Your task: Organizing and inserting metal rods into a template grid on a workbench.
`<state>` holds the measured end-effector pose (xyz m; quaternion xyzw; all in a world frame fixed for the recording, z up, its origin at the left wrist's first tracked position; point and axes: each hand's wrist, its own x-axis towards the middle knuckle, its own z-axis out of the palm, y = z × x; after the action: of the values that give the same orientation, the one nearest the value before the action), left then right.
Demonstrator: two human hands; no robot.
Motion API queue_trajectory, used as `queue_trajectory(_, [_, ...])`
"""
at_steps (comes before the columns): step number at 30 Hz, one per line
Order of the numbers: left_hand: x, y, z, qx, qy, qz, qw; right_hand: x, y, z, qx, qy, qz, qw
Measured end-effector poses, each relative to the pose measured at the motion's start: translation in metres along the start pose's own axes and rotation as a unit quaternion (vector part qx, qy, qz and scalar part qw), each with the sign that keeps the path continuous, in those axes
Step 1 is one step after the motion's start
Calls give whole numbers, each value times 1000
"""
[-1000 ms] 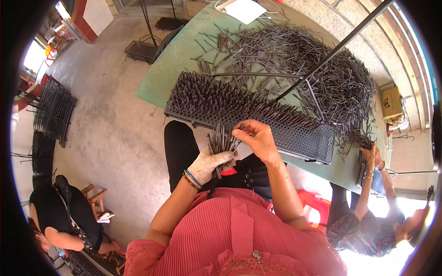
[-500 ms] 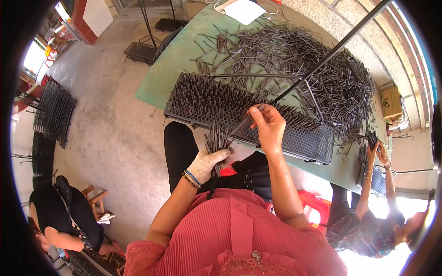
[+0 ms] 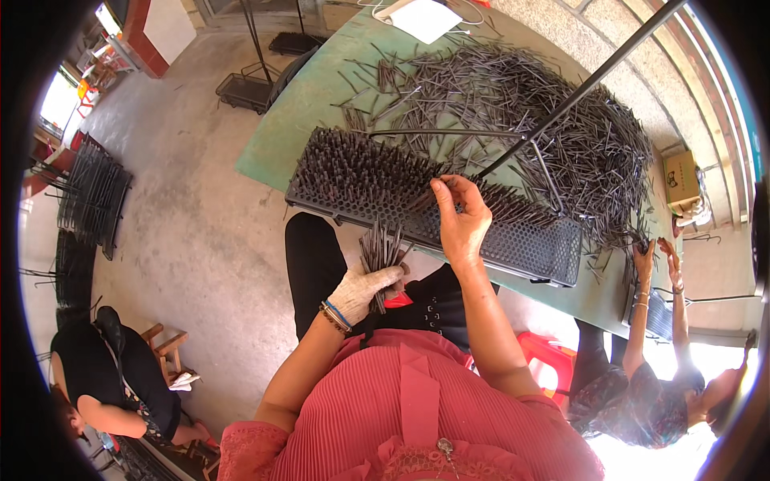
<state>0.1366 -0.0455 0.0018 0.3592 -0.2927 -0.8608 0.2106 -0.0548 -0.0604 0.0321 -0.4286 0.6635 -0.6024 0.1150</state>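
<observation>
My left hand (image 3: 362,292), in a pale work glove, is closed round a bundle of thin dark sticks (image 3: 380,255) in front of my lap. My bare right hand (image 3: 464,216) is over the near edge of a long black perforated tray (image 3: 533,248). Its thumb and fingers are pinched on a dark stick (image 3: 427,197) at the holes; the stick's lower end is hard to make out. Dense rows of upright sticks (image 3: 353,164) fill the tray's left and middle holes. Toward its right end, the front holes hold none. A black metal frame (image 3: 565,108) slants up from the tray.
A large heap of loose sticks (image 3: 513,88) covers much of the green table (image 3: 281,132). A white mask (image 3: 423,20) lies at its far edge, a cardboard box (image 3: 682,183) at right. One co-worker (image 3: 658,393) reaches over the table's right end; another (image 3: 104,361) bends at lower left.
My right hand has moved away from the bundle, slightly up toward the tray, with a stick in its fingers. The left hand has stayed nearly still. The right co-worker's hands have parted.
</observation>
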Motion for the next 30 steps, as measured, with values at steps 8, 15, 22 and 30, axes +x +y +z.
queue_trajectory(8, [4, -5, -5, 2, -18, -2, 1000, -11, 3, 7, -16, 47, -77, 996])
queue_trajectory(15, [2, -5, -4, -2, -9, 5, 1000, -13, 4, 10, -62, 65, -109, 990])
queue_trajectory(22, [2, -4, -4, 4, -4, 5, 1000, -21, 1, 16, -67, 102, -82, 989])
queue_trajectory(30, [1, -3, -2, -4, -7, 8, 1000, -13, -6, -5, -111, 6, -165, 980])
